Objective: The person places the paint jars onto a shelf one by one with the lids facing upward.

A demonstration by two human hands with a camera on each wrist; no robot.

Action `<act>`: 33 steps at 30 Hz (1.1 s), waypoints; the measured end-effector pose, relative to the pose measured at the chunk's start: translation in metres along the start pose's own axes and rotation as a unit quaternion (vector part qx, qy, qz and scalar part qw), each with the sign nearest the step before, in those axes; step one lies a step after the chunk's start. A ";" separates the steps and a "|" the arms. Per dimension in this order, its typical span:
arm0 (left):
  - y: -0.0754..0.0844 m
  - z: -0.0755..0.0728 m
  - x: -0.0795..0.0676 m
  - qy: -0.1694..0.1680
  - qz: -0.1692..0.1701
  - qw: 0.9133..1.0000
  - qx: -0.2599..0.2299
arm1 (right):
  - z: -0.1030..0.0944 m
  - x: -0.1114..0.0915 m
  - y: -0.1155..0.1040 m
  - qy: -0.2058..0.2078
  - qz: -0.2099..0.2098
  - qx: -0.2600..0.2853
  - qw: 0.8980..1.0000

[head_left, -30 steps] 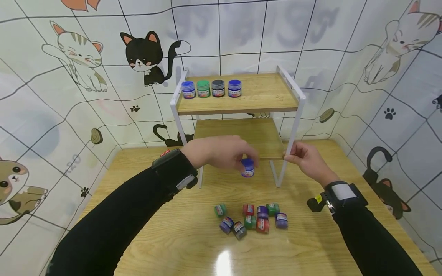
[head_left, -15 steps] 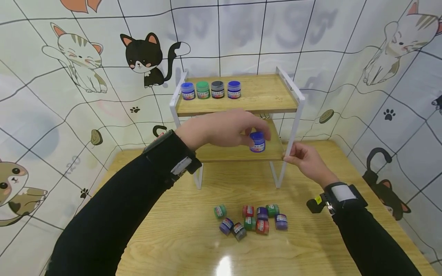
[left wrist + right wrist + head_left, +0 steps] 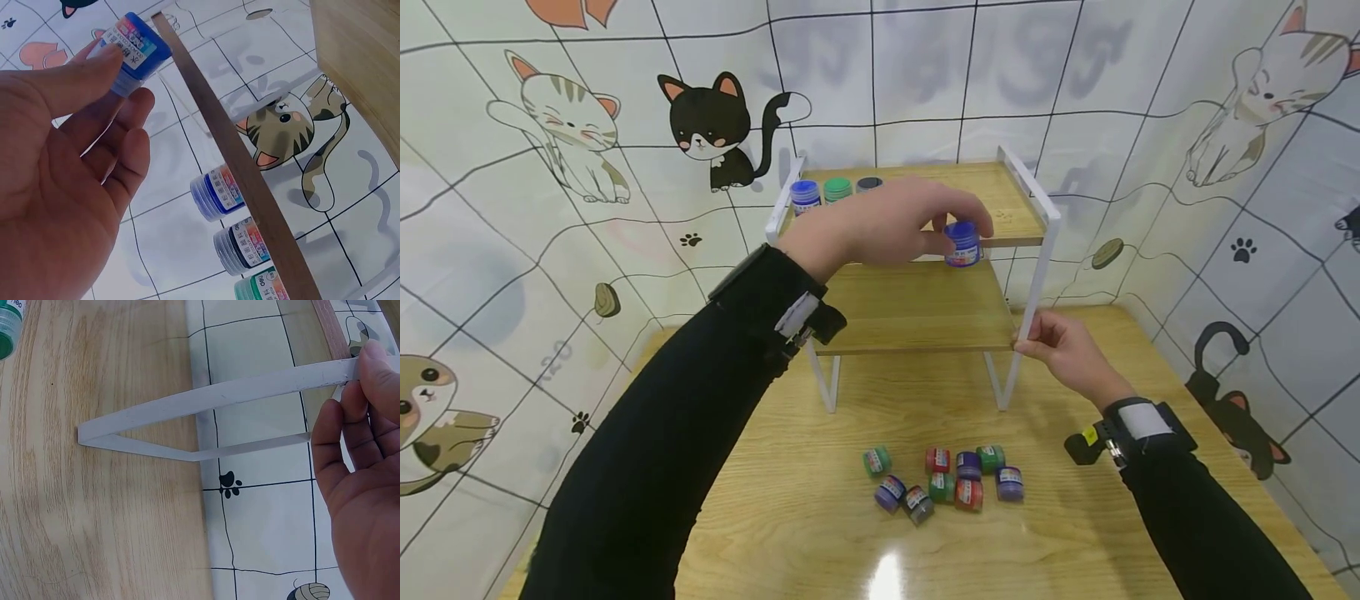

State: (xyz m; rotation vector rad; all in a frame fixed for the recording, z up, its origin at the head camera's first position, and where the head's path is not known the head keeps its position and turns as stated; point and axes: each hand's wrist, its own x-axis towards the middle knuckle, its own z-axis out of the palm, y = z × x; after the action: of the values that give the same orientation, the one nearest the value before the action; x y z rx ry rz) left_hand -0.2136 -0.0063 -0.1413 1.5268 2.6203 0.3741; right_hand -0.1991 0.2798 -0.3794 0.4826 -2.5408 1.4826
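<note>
My left hand point(image 3: 902, 218) pinches a small blue paint jar point(image 3: 962, 244) between thumb and fingers. In the head view the jar overlaps the front edge of the rack's upper shelf point(image 3: 1015, 208). The left wrist view shows the jar point(image 3: 134, 53) beside that shelf's edge point(image 3: 219, 131), its printed label facing the camera. My right hand point(image 3: 1067, 350) grips the rack's white front leg point(image 3: 1028, 312) near the lower shelf. On the upper shelf's left stand a blue jar point(image 3: 805, 195), a green jar point(image 3: 837, 188) and a black jar point(image 3: 869, 182); another blue jar point(image 3: 215, 194) is hidden behind my hand in the head view.
On the wooden table point(image 3: 790, 533) in front of the rack lie several paint jars, among them a red jar point(image 3: 968, 495), a purple jar point(image 3: 1009, 483) and a grey jar point(image 3: 917, 504). The lower shelf point(image 3: 925, 308) sits below my left hand. A cat-print cloth point(image 3: 910, 75) hangs behind.
My left hand has raised the blue paint jar from below the lower shelf's front edge to the upper shelf's front edge. My right hand keeps its grip on the rack leg.
</note>
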 end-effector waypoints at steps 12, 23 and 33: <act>-0.015 0.000 0.011 0.055 -0.070 0.995 0.036 | 0.000 0.000 0.001 -0.003 0.000 -0.007 1.000; -0.032 0.001 0.034 0.071 -0.153 0.977 0.132 | -0.001 0.001 0.002 -0.003 0.001 -0.010 1.000; -0.038 0.008 0.038 0.079 -0.159 0.973 0.149 | 0.000 0.002 0.001 0.000 0.006 -0.024 1.000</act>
State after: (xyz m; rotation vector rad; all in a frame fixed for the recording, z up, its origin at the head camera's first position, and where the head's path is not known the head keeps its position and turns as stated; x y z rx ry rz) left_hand -0.2634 0.0100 -0.1568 1.1482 3.0972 0.0793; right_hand -0.2013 0.2795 -0.3795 0.4606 -2.5782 1.4221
